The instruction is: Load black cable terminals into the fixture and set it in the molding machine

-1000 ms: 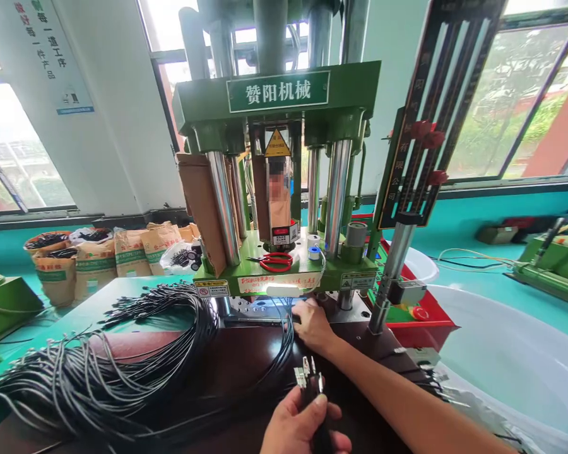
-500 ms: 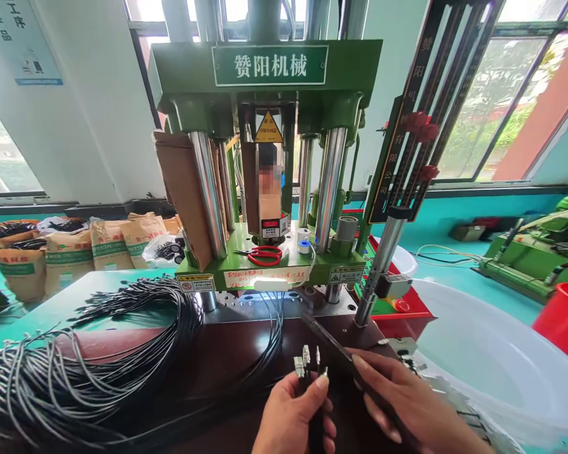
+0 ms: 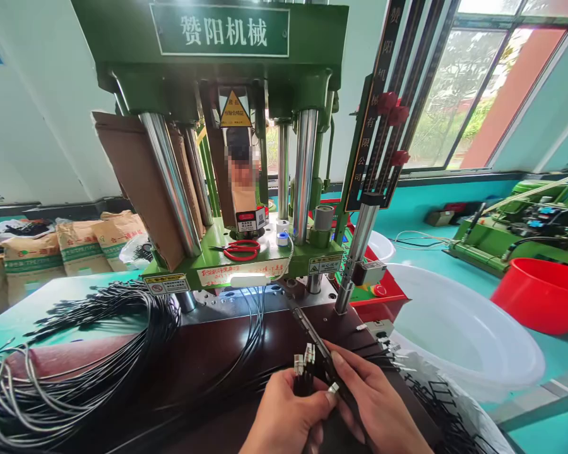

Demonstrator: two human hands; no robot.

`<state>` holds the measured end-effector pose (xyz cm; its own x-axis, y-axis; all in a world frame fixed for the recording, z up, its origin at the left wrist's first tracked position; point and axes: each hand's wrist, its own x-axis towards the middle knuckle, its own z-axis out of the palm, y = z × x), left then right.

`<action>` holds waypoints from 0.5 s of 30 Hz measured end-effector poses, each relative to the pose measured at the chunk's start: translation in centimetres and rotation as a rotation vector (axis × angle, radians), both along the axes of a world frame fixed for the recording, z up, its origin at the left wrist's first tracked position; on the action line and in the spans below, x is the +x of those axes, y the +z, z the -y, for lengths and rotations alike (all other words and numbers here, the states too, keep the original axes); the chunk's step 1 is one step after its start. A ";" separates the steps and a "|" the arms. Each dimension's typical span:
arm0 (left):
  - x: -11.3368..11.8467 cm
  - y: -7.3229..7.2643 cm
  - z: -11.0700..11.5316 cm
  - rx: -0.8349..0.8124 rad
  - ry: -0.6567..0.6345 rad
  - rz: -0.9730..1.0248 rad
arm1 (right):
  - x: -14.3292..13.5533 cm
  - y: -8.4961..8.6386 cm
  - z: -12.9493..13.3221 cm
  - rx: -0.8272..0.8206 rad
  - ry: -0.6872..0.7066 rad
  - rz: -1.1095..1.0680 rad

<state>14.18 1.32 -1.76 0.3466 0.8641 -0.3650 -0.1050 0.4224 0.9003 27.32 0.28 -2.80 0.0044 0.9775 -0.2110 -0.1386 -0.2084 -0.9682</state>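
Just below the middle of the view, my left hand (image 3: 288,410) is closed around several black cables. Their light metallic connectors (image 3: 305,358) stick up above its fingers, and one connector (image 3: 332,388) sits at my thumb tip. My right hand (image 3: 372,394) grips a long, narrow dark metal bar (image 3: 310,329), which slants up and left toward the press. The lower end of the bar is hidden by that hand. Both hands are close together, the connectors right beside the bar. Whether a connector touches the bar, I cannot tell.
A green press (image 3: 208,69) stands ahead, with red-handled scissors (image 3: 241,250) on its ledge. More cables (image 3: 254,328) hang from its front. A large cable bundle (image 3: 137,353) lies left. To the right are a white tub (image 3: 473,359), red bucket (image 3: 544,296) and black pieces (image 3: 442,403).
My view has shifted right and nearer the press. My right hand and the bar have come closer to my left hand, bringing the bar beside the connectors.
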 end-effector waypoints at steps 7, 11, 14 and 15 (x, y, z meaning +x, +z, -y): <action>0.0 0.5 0.2 0.030 -0.035 -0.018 | 0.0 0.1 0.0 -0.008 0.004 0.044; 0.1 0.8 0.2 0.012 -0.012 -0.037 | -0.1 0.0 0.1 0.018 0.034 0.080; 0.2 0.7 0.1 0.007 -0.002 -0.044 | -0.1 -0.1 0.1 0.044 0.044 0.106; 0.2 0.7 0.2 0.004 0.004 -0.043 | -0.2 -0.1 0.1 0.055 0.043 0.116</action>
<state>14.40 1.16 -1.04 0.3271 0.8670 -0.3759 -0.0676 0.4183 0.9058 27.13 0.13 -2.89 -0.0165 0.9874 -0.1573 -0.0170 -0.1576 -0.9874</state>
